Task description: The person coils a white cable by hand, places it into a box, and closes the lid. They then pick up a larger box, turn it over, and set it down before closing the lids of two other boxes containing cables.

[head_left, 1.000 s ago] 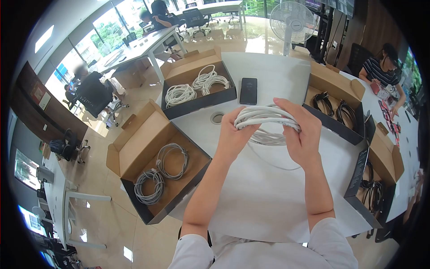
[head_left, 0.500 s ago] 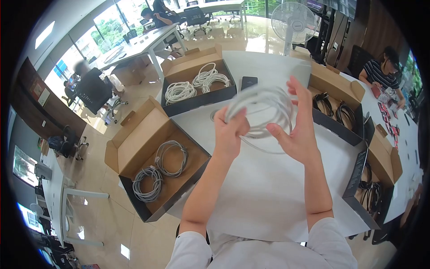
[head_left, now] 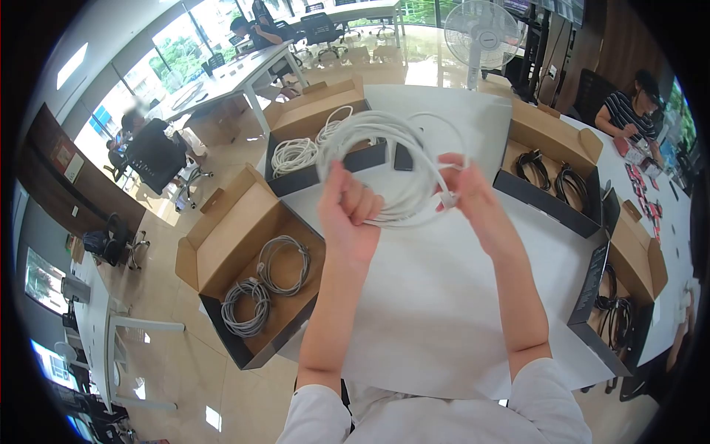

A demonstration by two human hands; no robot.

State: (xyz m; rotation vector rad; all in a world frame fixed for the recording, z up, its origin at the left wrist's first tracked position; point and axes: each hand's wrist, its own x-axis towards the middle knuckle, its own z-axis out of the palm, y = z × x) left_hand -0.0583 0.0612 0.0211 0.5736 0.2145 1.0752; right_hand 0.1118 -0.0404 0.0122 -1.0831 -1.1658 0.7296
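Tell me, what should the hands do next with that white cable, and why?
Perhaps the right hand should lay the stray strand against the coiled white cable. The left hand grips that coil, but the strand bows out from it toward the right hand.

White coil (head_left: 421,170) has swung left, now overlapping the box (head_left: 299,181) of white cables; left hand (head_left: 350,214) went left with it; right hand (head_left: 477,200), spread open half a second ago, now pinches a plug end (head_left: 448,198); one strand (head_left: 457,129) arcs clear of the coil.
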